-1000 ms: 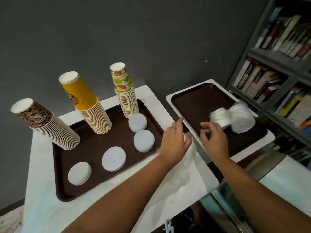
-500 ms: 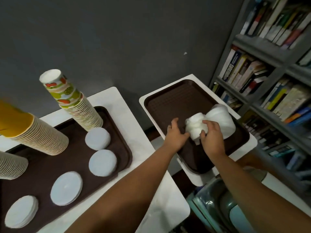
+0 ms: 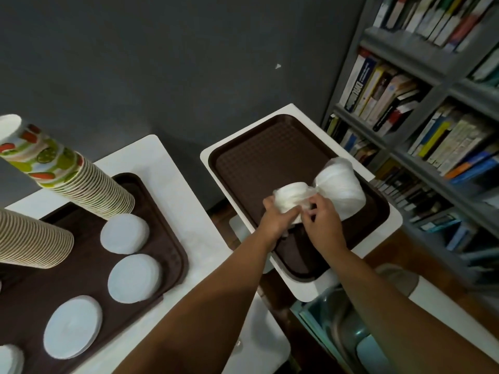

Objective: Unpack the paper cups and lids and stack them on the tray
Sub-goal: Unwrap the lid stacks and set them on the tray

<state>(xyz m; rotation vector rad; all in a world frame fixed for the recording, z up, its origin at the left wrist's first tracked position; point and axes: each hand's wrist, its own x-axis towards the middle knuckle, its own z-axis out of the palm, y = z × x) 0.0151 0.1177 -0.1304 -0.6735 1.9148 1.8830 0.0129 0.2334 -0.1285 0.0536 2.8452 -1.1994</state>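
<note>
While lying on the dark brown plastic tray (image 3: 256, 157), gripped white plastic-wrapped bundle of lids (image 3: 318, 191): left hand (image 3: 278, 217) curled round its near end, right hand (image 3: 324, 220) pinching the wrap.

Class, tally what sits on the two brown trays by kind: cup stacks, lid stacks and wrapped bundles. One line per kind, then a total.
Cup stacks: 2, fruit-print stack and ribbed stack.
Lid stacks: 4, and cut off by the edge.
Wrapped bundles: 2, and.
Total: 8
</note>
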